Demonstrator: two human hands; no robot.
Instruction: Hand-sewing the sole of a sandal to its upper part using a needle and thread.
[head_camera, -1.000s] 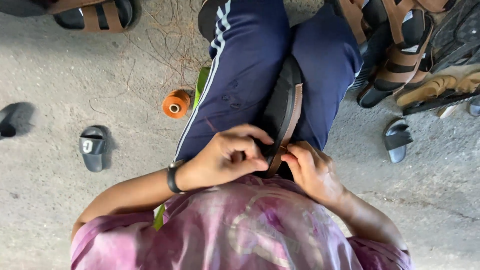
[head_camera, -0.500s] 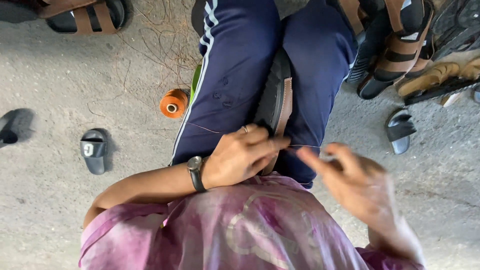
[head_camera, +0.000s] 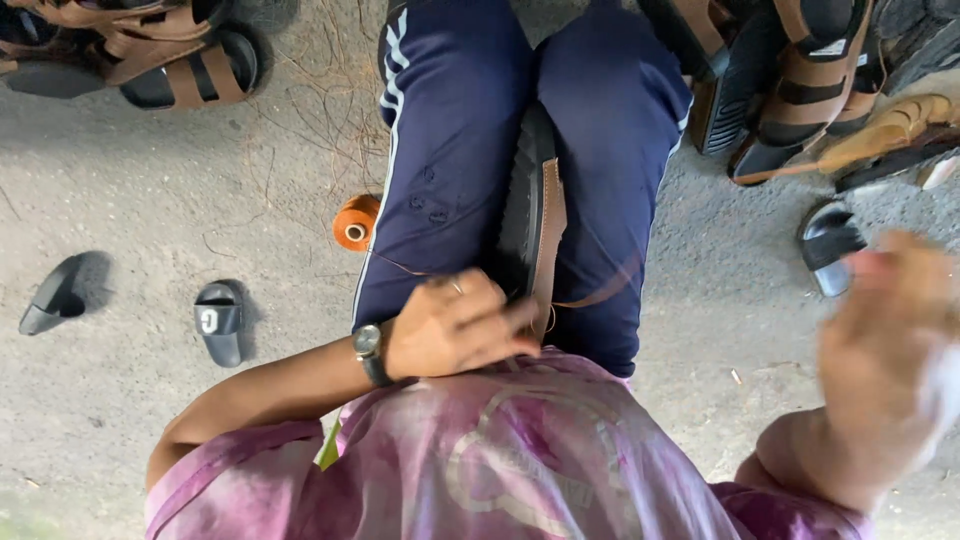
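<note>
Left hand (head_camera: 455, 330) fingers pinching sandal (head_camera: 535, 235) strap between knees; right hand (head_camera: 885, 350) blurred, fingers unclear, drawing thread (head_camera: 600, 290) taut. Stitching underway, strap not yet finished.

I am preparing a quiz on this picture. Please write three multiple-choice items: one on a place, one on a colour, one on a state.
1. Where is the sandal held?
A. between the knees
B. on the floor beside the spool
C. in the raised right hand

2. What colour is the spool?
A. blue
B. orange
C. white

3. What is the left hand doing?
A. hanging free in the air
B. lying flat on the floor
C. pressing on the sandal's near end

Answers:
1 A, the sandal stands on edge, clamped by the blue trousers.
2 B, it lies orange on the grey floor, left of the leg.
3 C, its fingers rest on the strap, while the right hand is blurred, lifted off to the side.
</note>
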